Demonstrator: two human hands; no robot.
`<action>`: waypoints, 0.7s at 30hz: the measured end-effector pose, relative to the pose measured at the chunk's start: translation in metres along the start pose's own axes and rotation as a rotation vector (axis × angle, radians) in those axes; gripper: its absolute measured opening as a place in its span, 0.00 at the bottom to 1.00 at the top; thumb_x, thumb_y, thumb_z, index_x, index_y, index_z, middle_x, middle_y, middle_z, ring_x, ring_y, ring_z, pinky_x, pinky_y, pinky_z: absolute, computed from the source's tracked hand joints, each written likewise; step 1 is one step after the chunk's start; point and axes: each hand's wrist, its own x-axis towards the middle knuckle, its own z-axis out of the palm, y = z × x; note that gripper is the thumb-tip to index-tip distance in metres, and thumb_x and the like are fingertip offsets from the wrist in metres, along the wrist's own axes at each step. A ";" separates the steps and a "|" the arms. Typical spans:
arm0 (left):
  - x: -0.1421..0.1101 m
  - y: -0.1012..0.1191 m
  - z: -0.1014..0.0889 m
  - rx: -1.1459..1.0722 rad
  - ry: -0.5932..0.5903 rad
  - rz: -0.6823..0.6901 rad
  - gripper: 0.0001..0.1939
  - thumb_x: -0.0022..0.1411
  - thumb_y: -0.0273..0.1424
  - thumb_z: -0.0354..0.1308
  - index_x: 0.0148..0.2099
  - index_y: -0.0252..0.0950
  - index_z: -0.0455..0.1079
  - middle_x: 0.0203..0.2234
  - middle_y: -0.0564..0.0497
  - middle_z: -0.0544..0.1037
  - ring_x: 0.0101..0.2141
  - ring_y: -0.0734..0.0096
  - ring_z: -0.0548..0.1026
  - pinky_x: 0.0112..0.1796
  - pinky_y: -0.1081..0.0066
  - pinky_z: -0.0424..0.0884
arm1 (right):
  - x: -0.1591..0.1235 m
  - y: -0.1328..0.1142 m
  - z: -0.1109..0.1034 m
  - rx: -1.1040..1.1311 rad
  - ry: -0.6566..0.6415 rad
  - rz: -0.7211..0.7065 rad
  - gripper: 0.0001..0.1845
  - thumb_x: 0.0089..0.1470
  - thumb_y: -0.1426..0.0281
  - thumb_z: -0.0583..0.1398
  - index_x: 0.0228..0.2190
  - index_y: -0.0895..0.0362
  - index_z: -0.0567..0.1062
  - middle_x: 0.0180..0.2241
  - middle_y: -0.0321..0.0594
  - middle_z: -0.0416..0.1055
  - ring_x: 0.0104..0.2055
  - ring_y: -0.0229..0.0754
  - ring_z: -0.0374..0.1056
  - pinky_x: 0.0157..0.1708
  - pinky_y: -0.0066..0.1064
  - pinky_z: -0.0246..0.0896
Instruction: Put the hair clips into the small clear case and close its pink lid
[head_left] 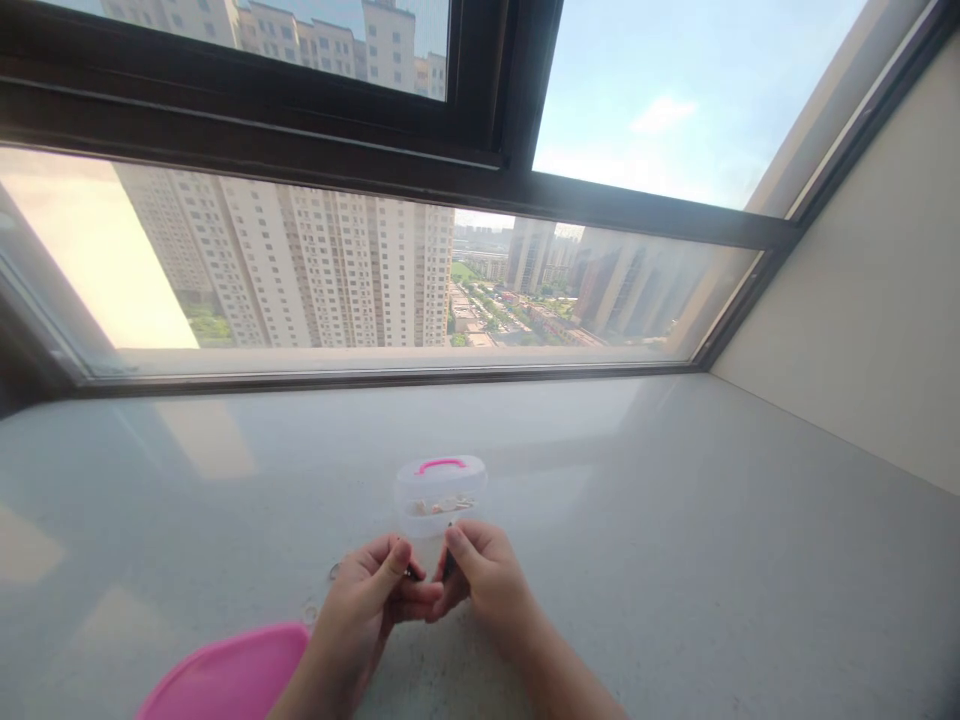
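My left hand (379, 585) and my right hand (480, 570) meet in front of me over the pale sill, fingertips almost touching. Each is closed in a pinch, thumb on top. A small dark thing (412, 573) shows at the left fingertips, and a dark bit (449, 562) shows between the right thumb and fingers; both are too small to name. Just beyond the hands stands a clear plastic box (405, 490) with a pink handle (442, 464) on its lid and several small pale pieces inside.
A pink plastic tray or lid (225, 675) lies at the lower left, partly behind my left forearm. Small ring-like items (309, 612) rest near it. A dark-framed window (637, 215) runs along the back of the sill (675, 540), with a white wall (862, 290) on the right.
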 end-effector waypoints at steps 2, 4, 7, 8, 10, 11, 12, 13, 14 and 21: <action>0.000 0.000 0.001 0.001 0.029 0.010 0.19 0.46 0.44 0.67 0.24 0.32 0.71 0.16 0.43 0.81 0.19 0.67 0.77 0.24 0.73 0.73 | 0.001 0.000 -0.001 0.001 0.009 -0.002 0.28 0.42 0.47 0.62 0.20 0.62 0.69 0.12 0.37 0.68 0.10 0.38 0.66 0.10 0.24 0.62; 0.002 0.000 0.000 0.003 0.069 0.031 0.17 0.45 0.42 0.68 0.24 0.32 0.72 0.17 0.46 0.81 0.20 0.68 0.78 0.24 0.74 0.73 | 0.001 0.000 -0.002 0.003 0.022 -0.013 0.27 0.44 0.48 0.61 0.22 0.61 0.69 0.12 0.36 0.68 0.10 0.39 0.67 0.09 0.22 0.60; 0.004 -0.001 -0.002 0.000 0.119 0.064 0.16 0.43 0.38 0.71 0.33 0.34 0.75 0.20 0.50 0.81 0.25 0.66 0.79 0.28 0.72 0.75 | -0.001 -0.002 -0.002 -0.007 0.038 -0.065 0.23 0.46 0.52 0.62 0.25 0.61 0.70 0.16 0.36 0.70 0.10 0.36 0.66 0.08 0.21 0.57; 0.005 -0.002 -0.003 0.001 0.130 0.077 0.19 0.43 0.37 0.71 0.37 0.34 0.75 0.22 0.51 0.81 0.26 0.66 0.80 0.30 0.71 0.75 | -0.002 -0.003 -0.002 -0.017 0.044 -0.089 0.22 0.46 0.53 0.63 0.26 0.61 0.70 0.17 0.35 0.70 0.11 0.35 0.65 0.09 0.21 0.58; 0.006 -0.002 -0.004 0.040 0.138 0.110 0.23 0.43 0.36 0.71 0.42 0.33 0.74 0.21 0.51 0.80 0.23 0.70 0.78 0.26 0.75 0.73 | -0.003 -0.005 -0.002 -0.051 0.057 -0.134 0.20 0.47 0.56 0.63 0.25 0.62 0.71 0.19 0.36 0.71 0.10 0.31 0.63 0.09 0.19 0.56; 0.006 -0.002 -0.005 0.075 0.143 0.135 0.23 0.44 0.36 0.70 0.43 0.32 0.73 0.19 0.53 0.78 0.20 0.74 0.75 0.21 0.79 0.70 | -0.004 -0.006 -0.002 -0.071 0.067 -0.150 0.20 0.47 0.56 0.63 0.24 0.62 0.71 0.19 0.36 0.71 0.10 0.29 0.61 0.08 0.18 0.54; 0.007 -0.003 -0.005 0.115 0.148 0.164 0.23 0.45 0.36 0.70 0.43 0.32 0.72 0.17 0.56 0.75 0.16 0.78 0.71 0.16 0.82 0.64 | -0.005 -0.007 -0.002 -0.089 0.078 -0.159 0.20 0.48 0.56 0.63 0.24 0.62 0.71 0.19 0.36 0.71 0.09 0.27 0.58 0.07 0.18 0.50; 0.007 -0.003 -0.005 0.155 0.148 0.200 0.22 0.46 0.36 0.69 0.43 0.32 0.71 0.15 0.59 0.72 0.13 0.82 0.67 0.13 0.83 0.59 | -0.005 -0.008 -0.002 -0.103 0.088 -0.162 0.20 0.48 0.56 0.63 0.24 0.62 0.71 0.19 0.37 0.71 0.08 0.26 0.55 0.06 0.17 0.46; 0.007 -0.003 -0.004 0.193 0.143 0.237 0.22 0.47 0.36 0.68 0.43 0.34 0.70 0.15 0.61 0.69 0.11 0.84 0.63 0.12 0.84 0.55 | -0.006 -0.009 -0.002 -0.113 0.100 -0.161 0.20 0.48 0.56 0.63 0.23 0.62 0.70 0.19 0.37 0.71 0.07 0.25 0.53 0.06 0.17 0.43; 0.004 -0.008 0.001 0.370 0.117 0.356 0.14 0.52 0.37 0.64 0.33 0.40 0.62 0.18 0.62 0.66 0.13 0.81 0.62 0.11 0.83 0.54 | -0.006 -0.007 0.000 -0.097 0.063 -0.062 0.22 0.48 0.52 0.61 0.25 0.59 0.67 0.13 0.34 0.69 0.05 0.26 0.48 0.04 0.17 0.39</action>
